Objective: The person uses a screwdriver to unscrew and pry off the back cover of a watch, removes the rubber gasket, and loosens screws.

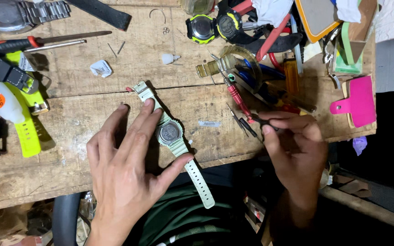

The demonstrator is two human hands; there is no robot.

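Left hand lies spread, fingers and thumb bracketing the pale green watch lying face-down near the wooden table's front edge, one strap overhanging. Right hand pinches small dark tweezers just beside a red screwdriver.

Single head-worn view, looking steeply down from close range onto the workbench and both hands.

Steel watch cut off at top edge, tool tip under right hand hidden
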